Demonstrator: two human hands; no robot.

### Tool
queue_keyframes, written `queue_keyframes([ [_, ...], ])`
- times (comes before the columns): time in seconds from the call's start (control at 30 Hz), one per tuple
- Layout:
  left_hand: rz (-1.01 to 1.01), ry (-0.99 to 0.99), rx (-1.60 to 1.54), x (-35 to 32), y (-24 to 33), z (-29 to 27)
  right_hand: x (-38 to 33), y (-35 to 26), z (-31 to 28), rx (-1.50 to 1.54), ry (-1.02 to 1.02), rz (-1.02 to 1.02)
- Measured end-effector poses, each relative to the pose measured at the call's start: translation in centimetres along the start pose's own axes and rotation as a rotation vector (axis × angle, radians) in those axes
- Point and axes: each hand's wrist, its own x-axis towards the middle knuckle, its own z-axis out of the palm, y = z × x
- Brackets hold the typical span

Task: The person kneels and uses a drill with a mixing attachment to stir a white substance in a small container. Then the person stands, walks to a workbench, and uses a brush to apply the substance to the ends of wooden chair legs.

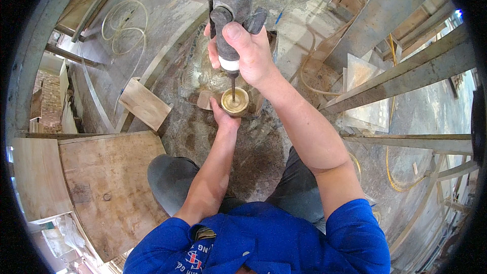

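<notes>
My right hand (249,53) is wrapped around the body of a dark, worn power drill (236,1), held nose down. From its white collar a thin dark shaft (233,87) runs down into a small round cup (243,110). Cloudy yellowish matter lies inside that cup. My left hand (226,117) grips the cup from its near left side, with most of the fingers hidden beneath or behind it. Just left of those fingers is a small tan, rounded flat piece (205,100); whether I touch it cannot be made out.
A wooden board (145,104) lies left of the cup, and a large wooden panel (109,187) sits by my left knee. Metal beams (406,81) cross the right side. Looped hoses (124,30) lie on the stained floor (253,170). Pale sheets (364,89) lean at right.
</notes>
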Motion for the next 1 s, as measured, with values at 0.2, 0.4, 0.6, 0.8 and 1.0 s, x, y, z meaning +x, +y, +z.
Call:
queue_keyframes([
  [0.2,-0.018,-0.005,-0.008,-0.5,-0.2,0.5,-0.1,0.0,0.1,0.062,0.061,0.012],
  [0.4,-0.03,-0.016,-0.004,-0.7,-0.3,0.8,-0.1,0.1,-0.6,-0.035,0.011,0.008],
  [0.6,-0.034,-0.014,-0.008,-0.4,0.0,0.3,0.7,-0.8,-0.1,-0.078,-0.009,0.106],
  [0.8,-0.058,0.068,0.03,-0.5,-0.7,0.5,0.2,0.3,-0.3,-0.04,0.11,0.094],
  [1.0,-0.083,0.03,0.016,0.5,0.1,-0.4,0.2,-0.2,0.6,0.09,0.166,0.015],
])
